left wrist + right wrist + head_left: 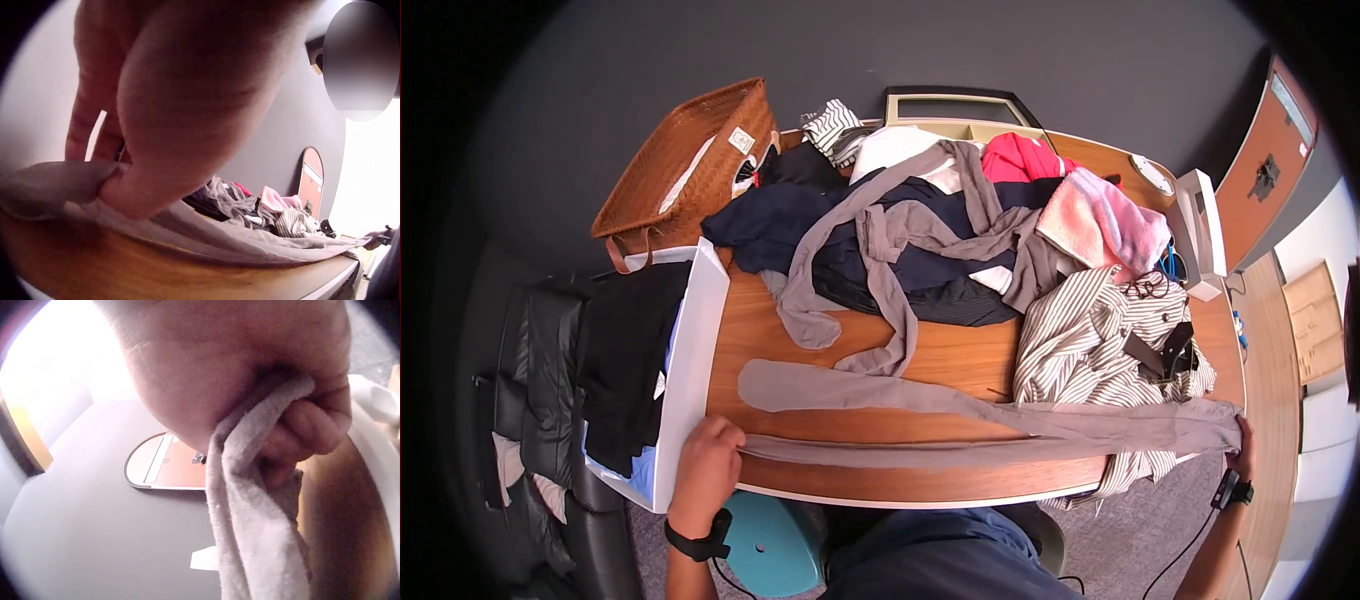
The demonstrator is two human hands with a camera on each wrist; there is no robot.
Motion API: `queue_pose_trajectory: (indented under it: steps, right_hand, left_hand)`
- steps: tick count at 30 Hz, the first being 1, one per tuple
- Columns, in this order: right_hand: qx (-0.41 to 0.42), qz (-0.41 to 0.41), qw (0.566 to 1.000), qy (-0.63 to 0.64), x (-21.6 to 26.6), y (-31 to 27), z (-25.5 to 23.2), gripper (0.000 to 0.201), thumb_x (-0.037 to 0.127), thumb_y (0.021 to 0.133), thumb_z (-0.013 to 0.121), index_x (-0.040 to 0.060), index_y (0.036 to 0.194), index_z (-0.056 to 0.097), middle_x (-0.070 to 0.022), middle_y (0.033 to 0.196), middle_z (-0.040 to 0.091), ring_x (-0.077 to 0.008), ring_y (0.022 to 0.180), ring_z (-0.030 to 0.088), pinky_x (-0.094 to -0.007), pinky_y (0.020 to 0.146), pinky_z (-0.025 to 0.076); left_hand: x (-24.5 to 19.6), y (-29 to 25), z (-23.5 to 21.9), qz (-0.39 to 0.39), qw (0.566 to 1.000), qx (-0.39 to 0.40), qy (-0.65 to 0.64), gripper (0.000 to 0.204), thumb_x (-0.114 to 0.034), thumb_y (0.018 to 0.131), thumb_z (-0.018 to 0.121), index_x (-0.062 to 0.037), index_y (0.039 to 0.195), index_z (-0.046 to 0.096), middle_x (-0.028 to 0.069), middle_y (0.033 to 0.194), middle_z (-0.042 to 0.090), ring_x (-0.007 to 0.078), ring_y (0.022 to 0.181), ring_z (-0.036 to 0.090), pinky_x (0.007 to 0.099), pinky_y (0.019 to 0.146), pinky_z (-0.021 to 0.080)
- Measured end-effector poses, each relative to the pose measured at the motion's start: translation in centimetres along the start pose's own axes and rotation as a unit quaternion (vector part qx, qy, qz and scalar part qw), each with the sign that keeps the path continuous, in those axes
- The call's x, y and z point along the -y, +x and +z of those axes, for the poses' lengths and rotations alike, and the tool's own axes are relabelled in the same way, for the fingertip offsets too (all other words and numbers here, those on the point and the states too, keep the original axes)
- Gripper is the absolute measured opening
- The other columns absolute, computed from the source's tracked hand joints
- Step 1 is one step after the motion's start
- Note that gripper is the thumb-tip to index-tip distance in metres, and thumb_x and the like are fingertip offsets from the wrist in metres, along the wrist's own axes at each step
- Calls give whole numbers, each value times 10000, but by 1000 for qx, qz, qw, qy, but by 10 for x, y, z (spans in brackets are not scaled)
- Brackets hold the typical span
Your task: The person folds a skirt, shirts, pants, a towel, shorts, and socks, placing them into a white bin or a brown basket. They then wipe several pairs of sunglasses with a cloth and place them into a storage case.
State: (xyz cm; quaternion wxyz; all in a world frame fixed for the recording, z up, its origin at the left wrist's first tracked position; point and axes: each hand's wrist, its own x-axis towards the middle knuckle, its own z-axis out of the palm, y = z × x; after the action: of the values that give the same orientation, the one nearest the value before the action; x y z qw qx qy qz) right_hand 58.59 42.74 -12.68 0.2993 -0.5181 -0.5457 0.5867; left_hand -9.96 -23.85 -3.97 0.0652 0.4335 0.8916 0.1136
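The long grey two-legged fabric garment (1065, 437), spread across the brown wooden tabletop (970, 350), pinched by the left hand (710, 460) and gripped by the right hand (1246, 452), should handle light and limp, best held at opposite ends.

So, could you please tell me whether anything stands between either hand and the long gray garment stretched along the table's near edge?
Nothing visible does: the left hand pinches one end of the gray garment, and the right hand grips the other. The striped clothing lies partly beneath the gray garment's right side.
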Motion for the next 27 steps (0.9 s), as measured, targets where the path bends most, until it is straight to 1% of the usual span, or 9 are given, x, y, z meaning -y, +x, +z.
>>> queue_pose_trajectory:
  steps: [3,6,8,12,15,17,18,22,27]
  right_hand:
    - [16,54,998,-5,-1,-3,-8,361,312,954,510,51,1180,615,-56,1053,647,-148,999,613,-283,868,477]
    - [22,-124,964,-234,-9,-14,-12,350,218,951,507,29,1238,569,-74,1153,616,-163,1076,585,-279,933,458]
    - [36,-293,779,-553,-14,-19,-20,483,85,846,558,5,1318,490,-100,1294,543,-194,1189,525,-284,1036,405]
    - [14,-163,936,-312,-38,2,-59,794,44,666,717,-8,1390,396,-162,1344,500,-297,1261,483,-370,1085,374]
    - [90,-345,758,-546,-19,-12,-49,876,58,572,721,-16,1383,398,-170,1353,493,-308,1282,463,-389,1114,342]
    - [77,-288,830,-471,-30,-10,-45,906,45,523,687,-39,1376,393,-178,1358,487,-316,1296,447,-394,1127,324]
    - [73,-335,767,-543,-18,-20,-28,795,-2,562,643,-19,1333,451,-143,1331,511,-249,1249,496,-344,1119,351]
    - [22,-115,928,-353,28,-40,51,506,30,714,614,-1,1215,558,-111,1193,587,-190,1131,547,-310,1021,414]
    - [-33,-39,967,-250,8,-25,21,251,64,875,545,12,1112,610,-57,1085,612,-149,1013,577,-276,885,458]
  left_hand:
    - [-12,2,-15,-34,995,-90,30,227,119,655,581,-4,845,563,155,872,551,367,880,558,462,780,452]
    - [-1,-3,-3,-49,998,-4,42,233,114,654,593,-6,851,560,160,880,544,375,889,556,468,780,446]
    - [1,-1,-4,-64,997,-30,28,238,110,654,598,-8,856,558,161,884,545,380,889,556,473,782,447]
    - [4,-1,-4,-106,992,-53,32,304,111,648,591,-9,927,571,178,937,546,401,925,544,485,815,447]
    - [15,-14,15,-43,998,-15,46,357,107,664,567,4,1006,568,200,1012,545,412,987,526,477,865,444]
    - [-1,-2,-4,-47,999,16,-8,406,91,699,543,10,1096,563,213,1118,543,421,1069,505,468,927,426]
    - [-6,4,-10,-50,999,1,-18,406,84,715,541,8,1112,562,211,1139,547,419,1084,505,465,943,422]
    - [-18,46,-4,-45,998,-24,-42,342,43,796,564,7,1136,560,212,1172,545,414,1111,503,443,969,413]
    - [-21,83,25,103,987,-120,14,287,2,789,605,0,1076,585,186,1051,584,377,1009,549,411,885,441]
